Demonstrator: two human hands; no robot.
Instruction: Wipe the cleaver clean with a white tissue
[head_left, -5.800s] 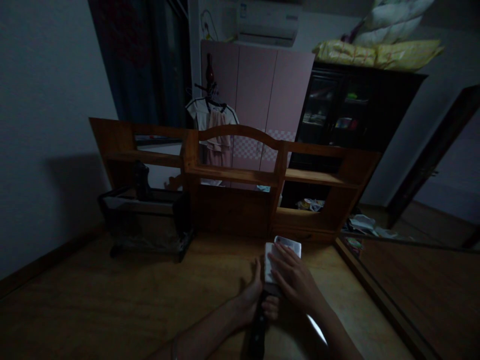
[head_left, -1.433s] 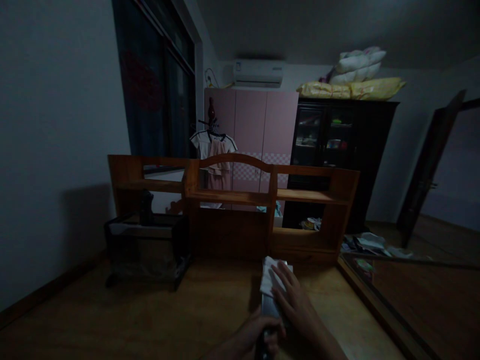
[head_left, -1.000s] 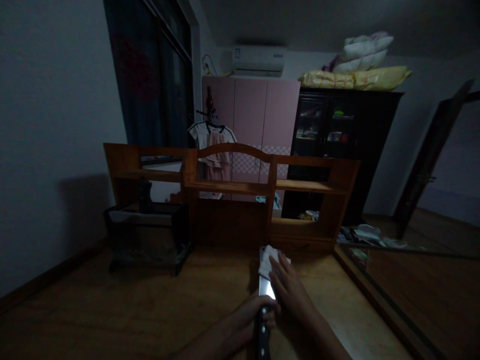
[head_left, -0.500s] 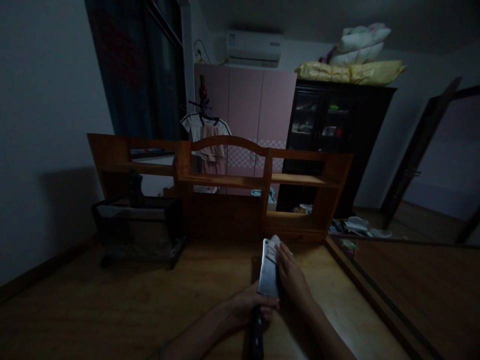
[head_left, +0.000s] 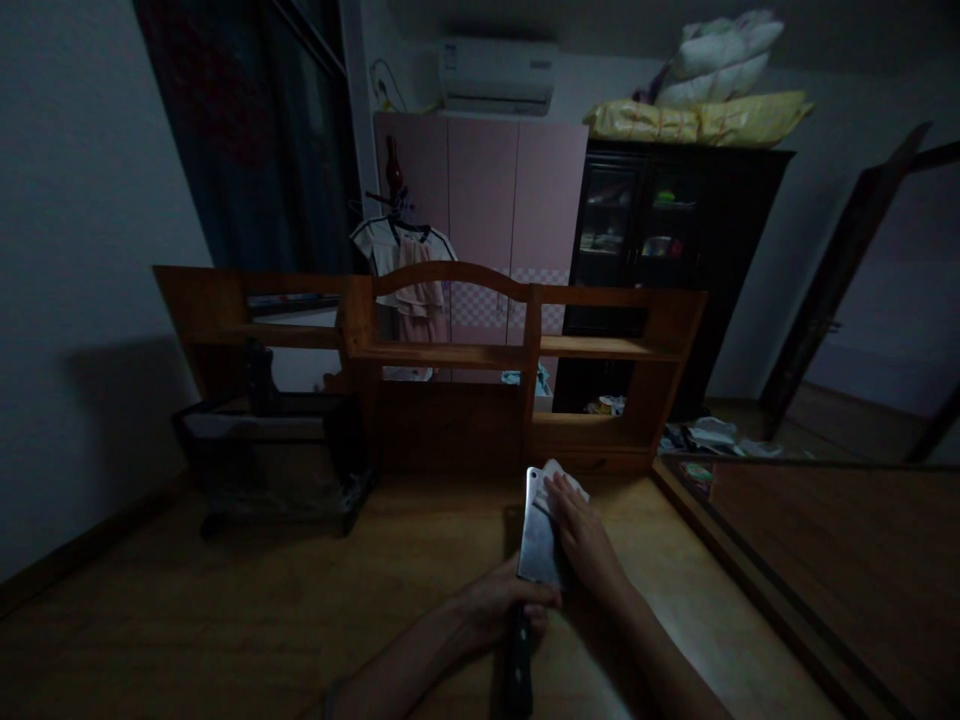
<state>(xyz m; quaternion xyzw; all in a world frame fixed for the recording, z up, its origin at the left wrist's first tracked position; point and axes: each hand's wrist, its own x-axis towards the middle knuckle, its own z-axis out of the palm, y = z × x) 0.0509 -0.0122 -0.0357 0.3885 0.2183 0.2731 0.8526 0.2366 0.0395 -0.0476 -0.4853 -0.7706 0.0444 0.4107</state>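
A cleaver (head_left: 538, 545) with a broad steel blade and a black riveted handle points away from me over the wooden boards. My left hand (head_left: 501, 605) grips it where the blade meets the handle, thumb across the base of the blade. Against the upper part of the blade, near the hole in its corner, my right hand (head_left: 574, 518) presses a white cloth or tissue (head_left: 553, 470). The cloth sticks out past the fingertips on both sides; the part under the fingers is hidden.
A wooden shelf unit (head_left: 442, 353) stands across the far edge of the wooden surface (head_left: 262, 610). At left is a dark glass-sided case (head_left: 270, 455) with a black knife block (head_left: 261, 375) on it. A raised wooden edge (head_left: 750, 570) runs along the right.
My right hand and the cloth have shifted slightly on the blade, and more of the cloth shows at the right. The camera view has tilted a little; my left hand keeps its grip.
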